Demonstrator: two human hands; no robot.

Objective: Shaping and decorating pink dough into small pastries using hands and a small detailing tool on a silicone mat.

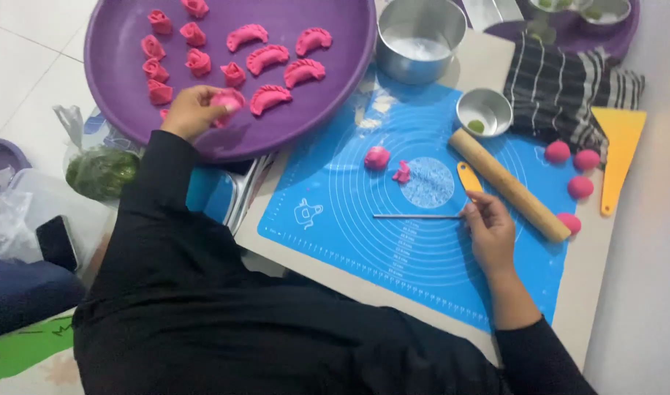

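On the purple tray [115, 44] the left hand [192, 110] pinches a pink rose-shaped dumpling [229, 100] among rows of others. Rightward, on the blue mat [335, 212], the right hand [488, 230] grips a thin metal stick [415, 216] near the wooden rolling pin [510, 185].

The round purple plastic tray [115, 44] ran off the top edge; the left hand [192, 110] hid part of a pink dough piece [229, 100].
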